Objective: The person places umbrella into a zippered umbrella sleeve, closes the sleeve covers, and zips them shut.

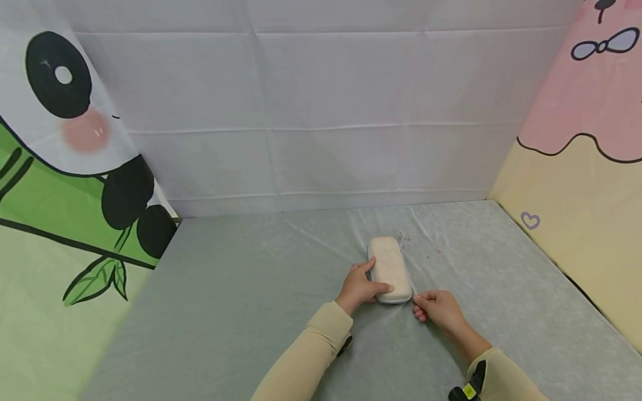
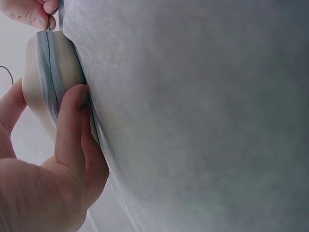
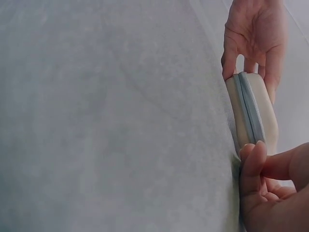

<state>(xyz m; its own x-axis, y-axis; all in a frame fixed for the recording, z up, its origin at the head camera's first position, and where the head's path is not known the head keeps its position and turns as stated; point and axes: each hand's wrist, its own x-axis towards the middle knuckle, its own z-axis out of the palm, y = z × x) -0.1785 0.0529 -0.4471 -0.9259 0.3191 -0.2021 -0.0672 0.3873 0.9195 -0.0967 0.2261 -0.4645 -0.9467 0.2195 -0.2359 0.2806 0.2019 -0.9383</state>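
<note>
A cream zip-up case point(image 1: 390, 267) lies on the grey cloth, its long sides running away from me. My left hand point(image 1: 362, 287) grips its left side, thumb over the top and fingers along the edge. Around the case's side runs a light blue-grey zipper point(image 2: 50, 67), closed along the stretch that shows in the left wrist view. At the near right corner, my right hand point(image 1: 438, 309) pinches the small zipper pull point(image 2: 49, 23) between thumb and forefinger. The right wrist view has the right fingertips point(image 3: 259, 147) right at the zipper's end, covering the pull.
Grey cloth point(image 1: 241, 289) with light wrinkles covers the table. A thin cord point(image 1: 401, 238) sticks out by the case's far right corner, with a few reddish specks beside it. A white curtain point(image 1: 326, 111) hangs behind, and printed cloths flank both sides.
</note>
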